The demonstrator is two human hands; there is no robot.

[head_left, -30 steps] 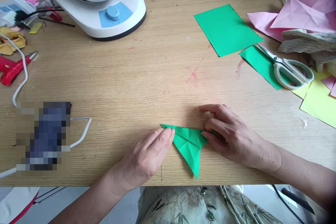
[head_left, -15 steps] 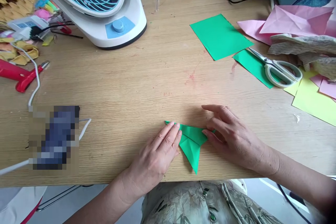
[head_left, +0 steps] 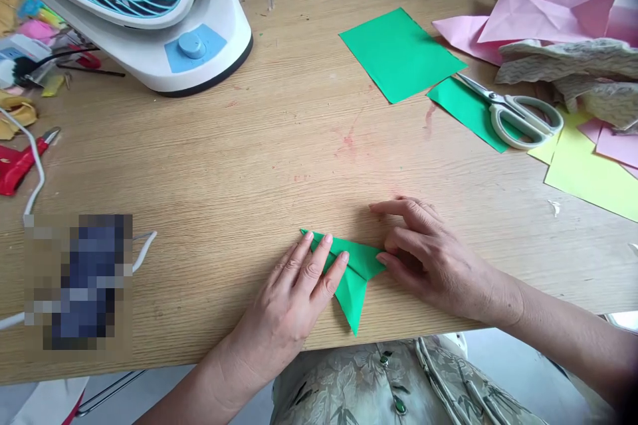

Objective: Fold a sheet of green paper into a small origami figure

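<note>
A green sheet of paper (head_left: 353, 295), folded into a pointed shape, lies near the front edge of the table. My left hand (head_left: 292, 295) rests flat on its left part, fingers spread and pressing it down. At the paper's right corner, my right hand (head_left: 438, 262) has its thumb and curled fingers closed on the tip, with the index finger sticking out to the left. The fingers partly hide that corner. One long point of the folded paper aims toward my body, and a crease line runs across its middle.
Beyond the hands lie a green square sheet (head_left: 401, 56) and scissors (head_left: 523, 119) on another green piece. Pink paper (head_left: 553, 13) and yellow paper (head_left: 593, 172) are at the right. A fan (head_left: 209, 60), red-handled cutters (head_left: 22, 166) and a blurred dark object (head_left: 90, 279) stand left.
The view has shifted, so the table things appear farther left. My left fingers have spread wider over the folded paper. The right hand stays at the paper's right corner.
</note>
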